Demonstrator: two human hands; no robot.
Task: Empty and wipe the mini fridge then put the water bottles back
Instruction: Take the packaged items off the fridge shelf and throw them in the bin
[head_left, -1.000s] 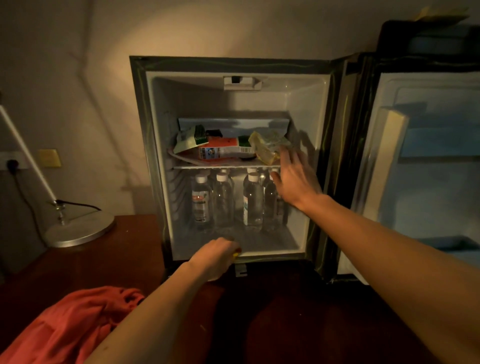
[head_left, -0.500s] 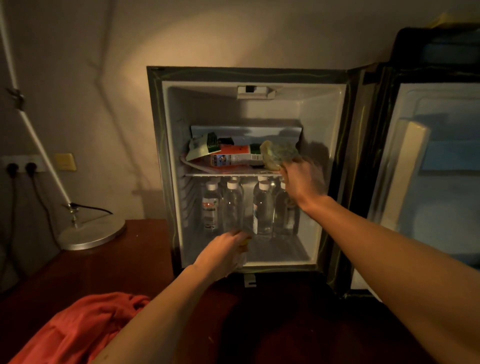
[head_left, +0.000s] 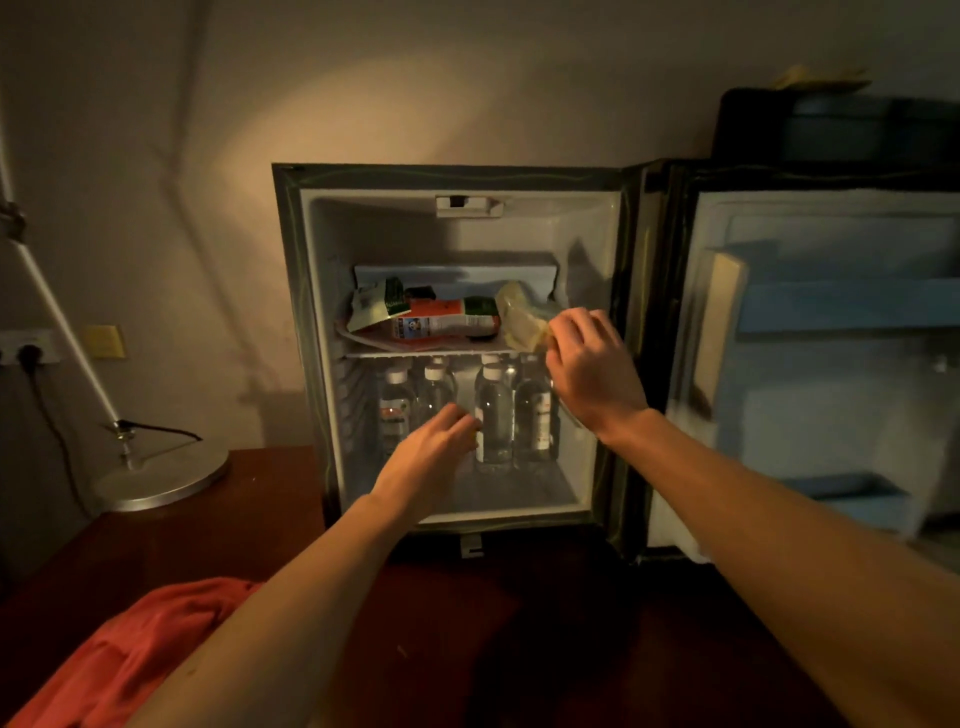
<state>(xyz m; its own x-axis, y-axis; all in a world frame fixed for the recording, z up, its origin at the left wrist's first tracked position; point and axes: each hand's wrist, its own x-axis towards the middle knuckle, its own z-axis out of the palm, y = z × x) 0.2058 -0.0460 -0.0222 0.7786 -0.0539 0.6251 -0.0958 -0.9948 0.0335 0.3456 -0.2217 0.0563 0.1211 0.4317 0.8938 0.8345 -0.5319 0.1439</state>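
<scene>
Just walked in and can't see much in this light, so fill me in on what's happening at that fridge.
A person is starting to empty the mini fridge, whose door stands open to the right. The right hand is on a pale yellowish packet at the right end of the upper shelf, beside cartons. The left hand reaches into the lower compartment at the water bottles, which all stand upright there. Nothing is out yet. A red cloth lies on the wooden surface in front.
</scene>
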